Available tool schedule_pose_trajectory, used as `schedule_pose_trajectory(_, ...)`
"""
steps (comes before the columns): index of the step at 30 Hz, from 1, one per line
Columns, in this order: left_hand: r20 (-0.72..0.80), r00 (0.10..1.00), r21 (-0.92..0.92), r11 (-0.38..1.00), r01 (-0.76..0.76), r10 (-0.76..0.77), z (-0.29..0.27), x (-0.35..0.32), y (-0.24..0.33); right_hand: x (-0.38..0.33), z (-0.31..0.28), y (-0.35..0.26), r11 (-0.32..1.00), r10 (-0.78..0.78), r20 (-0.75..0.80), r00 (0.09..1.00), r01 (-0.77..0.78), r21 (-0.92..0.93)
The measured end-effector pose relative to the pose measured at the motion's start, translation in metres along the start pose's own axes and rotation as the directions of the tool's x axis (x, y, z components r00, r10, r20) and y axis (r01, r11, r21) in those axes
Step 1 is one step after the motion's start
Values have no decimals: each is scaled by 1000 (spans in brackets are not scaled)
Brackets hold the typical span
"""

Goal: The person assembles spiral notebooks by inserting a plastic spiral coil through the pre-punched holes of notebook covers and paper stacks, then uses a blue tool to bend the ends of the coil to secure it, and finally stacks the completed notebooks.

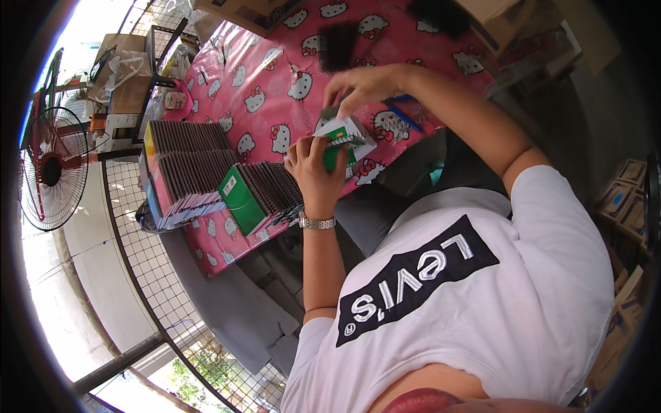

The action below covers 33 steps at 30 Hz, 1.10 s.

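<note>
A green spiral notebook (pixel 337 149) lies at the near edge of the pink table, its white page side (pixel 361 138) showing toward the right. Over its left part, my left hand (pixel 313 160) is closed, fingers bent across the cover; a metal watch (pixel 317 221) circles that wrist. Just beyond the notebook, my right hand (pixel 361 89) reaches in from the right with curled fingers. Something small and grey-green (pixel 330 112) shows at its fingertips, too unclear to name. A blue-handled tool (pixel 406 117) rests right of the notebook, partly under my right forearm.
Stacks of spiral notebooks (pixel 193 162) stand at the table's left, with a green-covered row (pixel 242 196) nearer me. Black bundles, apparently binding coils (pixel 337 45), lie at the back. Cardboard boxes (pixel 251 14) sit at the far edge. A fan (pixel 54 168) stands left.
</note>
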<state>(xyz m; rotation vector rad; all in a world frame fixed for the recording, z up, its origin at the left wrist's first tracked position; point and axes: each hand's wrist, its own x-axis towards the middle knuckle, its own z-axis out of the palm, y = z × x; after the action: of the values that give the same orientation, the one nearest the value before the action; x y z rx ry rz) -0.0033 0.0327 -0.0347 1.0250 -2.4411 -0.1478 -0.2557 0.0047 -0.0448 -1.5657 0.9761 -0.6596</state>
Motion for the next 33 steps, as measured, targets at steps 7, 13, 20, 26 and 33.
schedule_pose_trajectory(7, -57, 996, 34, 997, 66, -64, 10, -7, -6, -15, 15, 4, 821, 0, -258, 966, -147, -552)
schedule_pose_trajectory(13, -66, 997, 31, 999, 34, -32, 9, 0, -5, -42, 54, -56, 797, -58, -326, 944, -153, -584)
schedule_pose_trajectory(20, -55, 998, 47, 999, 23, -20, 7, -6, -7, -45, 76, -28, 830, -257, -441, 860, -37, -557)
schedule_pose_trajectory(26, -8, 999, 62, 997, 40, -39, 1, -2, -2, -40, 69, -25, 850, -362, -413, 836, 115, -513)
schedule_pose_trajectory(33, 2, 996, 31, 995, 90, -90, 2, 2, 2, -40, 68, -12, 675, -560, -343, 754, 175, -717)
